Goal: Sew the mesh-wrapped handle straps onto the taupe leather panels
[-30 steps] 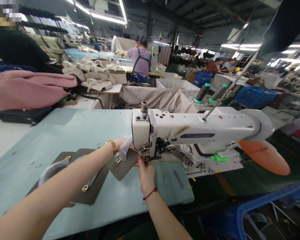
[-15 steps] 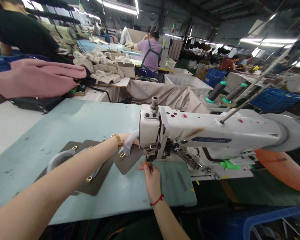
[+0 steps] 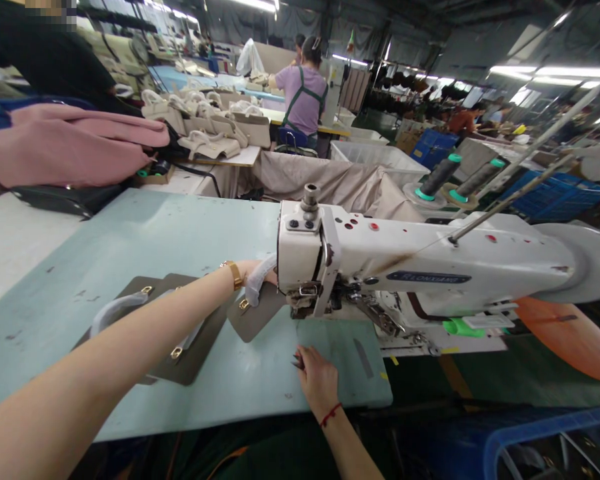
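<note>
My left hand (image 3: 250, 270), with a gold bracelet on the wrist, reaches behind the head of the white sewing machine (image 3: 405, 267) and grips a grey-brown leather piece (image 3: 257, 320) by its white-wrapped handle. The piece lies under the needle area, and the machine head hides most of my fingers. My right hand (image 3: 317, 377) rests on the pale green table (image 3: 130, 247) in front of the machine, fingers curled on a small dark tool (image 3: 298, 363) that is too small to identify. More grey leather pieces (image 3: 185, 357) with gold rings lie under my left forearm.
Two dark thread cones (image 3: 440, 177) stand behind the machine. Pink bags (image 3: 70, 143) lie at the far left, and beige bags (image 3: 215, 133) are stacked behind them. A person in a purple shirt (image 3: 305, 97) works farther back. A blue crate (image 3: 530, 433) sits low at the right.
My right hand has dropped from the needle down to the table in front of the machine. My left hand stays on the leather piece. The view has shifted a little.
</note>
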